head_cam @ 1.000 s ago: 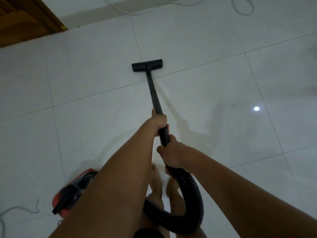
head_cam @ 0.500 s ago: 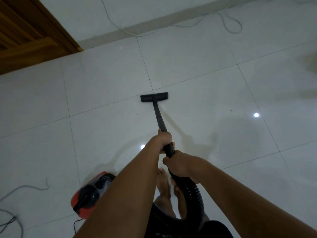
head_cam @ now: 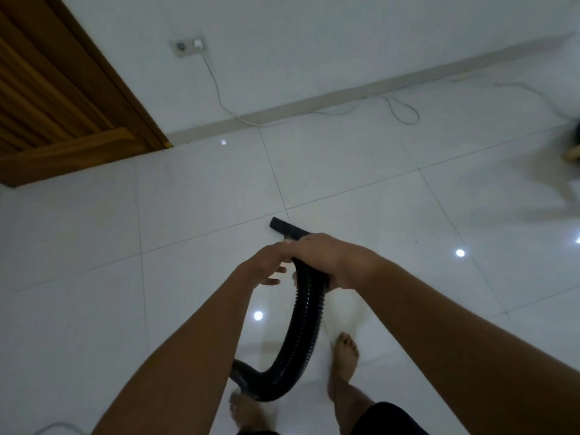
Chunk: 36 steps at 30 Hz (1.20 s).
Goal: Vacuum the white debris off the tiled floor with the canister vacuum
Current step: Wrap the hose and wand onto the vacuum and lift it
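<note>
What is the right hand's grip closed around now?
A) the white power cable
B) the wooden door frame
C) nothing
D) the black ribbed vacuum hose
D: the right hand curls round the black ribbed vacuum hose at the top of its arch.

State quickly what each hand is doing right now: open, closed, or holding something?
Left hand: open, fingers relaxed beside the vacuum hose.
Right hand: closed, gripping the vacuum hose near its top.
</note>
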Each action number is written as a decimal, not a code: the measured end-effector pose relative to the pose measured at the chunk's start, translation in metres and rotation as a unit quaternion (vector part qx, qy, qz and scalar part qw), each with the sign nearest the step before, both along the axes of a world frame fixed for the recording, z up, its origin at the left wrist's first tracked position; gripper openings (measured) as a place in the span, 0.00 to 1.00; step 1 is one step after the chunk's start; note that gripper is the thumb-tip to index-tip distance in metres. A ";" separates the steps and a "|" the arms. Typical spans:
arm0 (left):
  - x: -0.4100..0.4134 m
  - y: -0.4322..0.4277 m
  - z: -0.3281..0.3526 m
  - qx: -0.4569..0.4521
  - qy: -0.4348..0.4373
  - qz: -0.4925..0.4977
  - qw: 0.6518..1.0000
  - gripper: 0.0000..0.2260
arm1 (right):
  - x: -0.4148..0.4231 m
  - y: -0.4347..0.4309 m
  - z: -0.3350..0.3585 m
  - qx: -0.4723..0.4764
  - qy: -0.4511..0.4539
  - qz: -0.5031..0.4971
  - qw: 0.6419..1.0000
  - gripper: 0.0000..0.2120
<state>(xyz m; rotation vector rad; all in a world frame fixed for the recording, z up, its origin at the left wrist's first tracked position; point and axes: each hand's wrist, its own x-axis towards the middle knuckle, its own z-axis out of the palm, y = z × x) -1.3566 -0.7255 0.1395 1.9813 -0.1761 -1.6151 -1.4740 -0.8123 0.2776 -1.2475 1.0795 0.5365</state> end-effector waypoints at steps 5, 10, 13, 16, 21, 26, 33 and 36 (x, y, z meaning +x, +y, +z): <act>0.045 0.080 0.032 -0.021 -0.055 -0.041 0.997 0.18 | 0.043 0.021 0.035 -0.091 -0.004 0.005 0.996 0.18; 0.079 0.224 0.029 -0.060 -0.106 -0.143 0.982 0.31 | 0.080 0.079 0.075 -0.155 -0.017 -0.007 0.988 0.14; 0.078 0.311 0.024 -0.093 -0.117 -0.190 0.970 0.44 | 0.097 0.112 0.098 -0.182 -0.025 -0.006 0.983 0.09; 0.065 0.348 0.015 -0.130 -0.135 -0.215 0.958 0.61 | 0.108 0.146 0.121 -0.190 -0.032 -0.003 0.981 0.09; 0.039 0.342 0.024 -0.205 -0.230 -0.114 0.945 0.57 | 0.125 0.211 0.149 -0.196 -0.038 0.066 0.978 0.11; 0.033 0.337 0.027 -0.194 -0.262 -0.065 0.943 0.40 | 0.123 0.254 0.164 -0.175 -0.054 0.088 0.979 0.11; 0.015 0.359 0.022 -0.198 -0.279 -0.011 0.940 0.15 | 0.081 0.290 0.147 -0.092 -0.108 0.023 0.990 0.09; 0.009 0.365 0.018 -0.198 -0.287 0.001 0.937 0.19 | 0.058 0.298 0.129 -0.010 -0.148 -0.036 0.988 0.19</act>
